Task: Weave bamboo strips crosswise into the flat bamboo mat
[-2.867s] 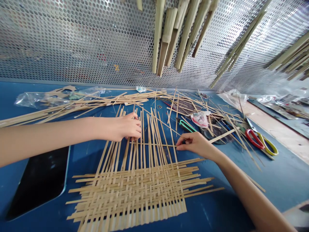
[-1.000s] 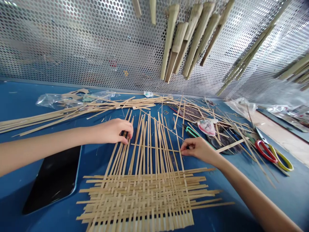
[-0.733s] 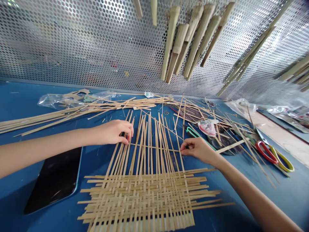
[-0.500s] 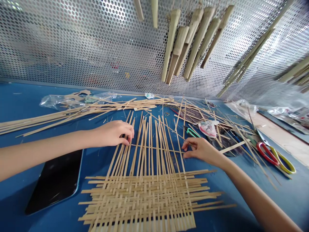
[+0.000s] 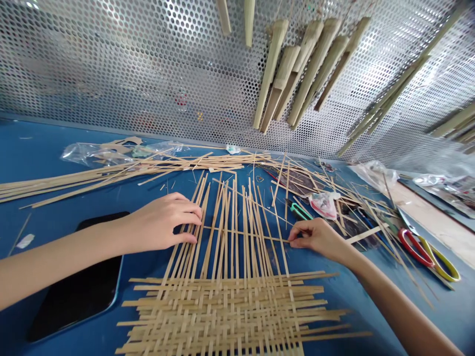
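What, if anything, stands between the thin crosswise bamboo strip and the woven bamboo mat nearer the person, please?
Only the upright bamboo strips cross the gap between the thin crosswise bamboo strip and the woven bamboo mat. No loose object or tool lies on them there.

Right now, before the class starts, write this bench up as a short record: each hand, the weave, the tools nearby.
Left hand: resting on upright bamboo strips
Right hand: fingers pinching the end of a crosswise bamboo strip
Weave: woven bamboo mat on a blue bench, uprights loose beyond it
Tools: red-and-yellow-handled scissors, green-handled tool
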`<act>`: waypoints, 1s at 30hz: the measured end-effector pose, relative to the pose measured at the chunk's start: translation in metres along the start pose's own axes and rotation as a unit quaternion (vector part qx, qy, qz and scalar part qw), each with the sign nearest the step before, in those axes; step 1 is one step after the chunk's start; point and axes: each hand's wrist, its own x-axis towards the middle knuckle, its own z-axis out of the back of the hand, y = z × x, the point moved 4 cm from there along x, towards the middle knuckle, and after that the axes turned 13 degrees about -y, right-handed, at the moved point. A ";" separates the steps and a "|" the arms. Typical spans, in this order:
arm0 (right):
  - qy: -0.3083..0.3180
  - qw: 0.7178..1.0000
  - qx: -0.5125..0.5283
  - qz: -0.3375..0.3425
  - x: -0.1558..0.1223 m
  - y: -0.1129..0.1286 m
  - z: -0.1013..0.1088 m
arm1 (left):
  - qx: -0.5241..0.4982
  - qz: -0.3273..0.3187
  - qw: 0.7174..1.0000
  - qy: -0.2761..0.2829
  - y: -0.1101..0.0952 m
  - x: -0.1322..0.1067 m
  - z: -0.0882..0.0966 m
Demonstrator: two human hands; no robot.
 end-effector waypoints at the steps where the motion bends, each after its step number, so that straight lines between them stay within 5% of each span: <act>1: -0.001 1.000 0.001 -0.001 0.000 -0.001 -0.001 | -0.004 -0.004 1.000 -0.005 0.000 -0.001 -0.001; 10: -0.006 1.000 -0.013 -0.015 -0.005 -0.003 -0.003 | -0.036 -0.040 0.997 -0.056 0.005 -0.009 -0.012; 16: -0.015 0.999 -0.024 -0.020 -0.004 -0.003 -0.004 | -0.052 0.045 0.997 -0.041 0.005 -0.011 -0.011; 30: -0.021 1.000 -0.012 -0.014 -0.007 -0.004 -0.003 | -0.061 0.118 0.991 -0.024 0.004 -0.014 -0.014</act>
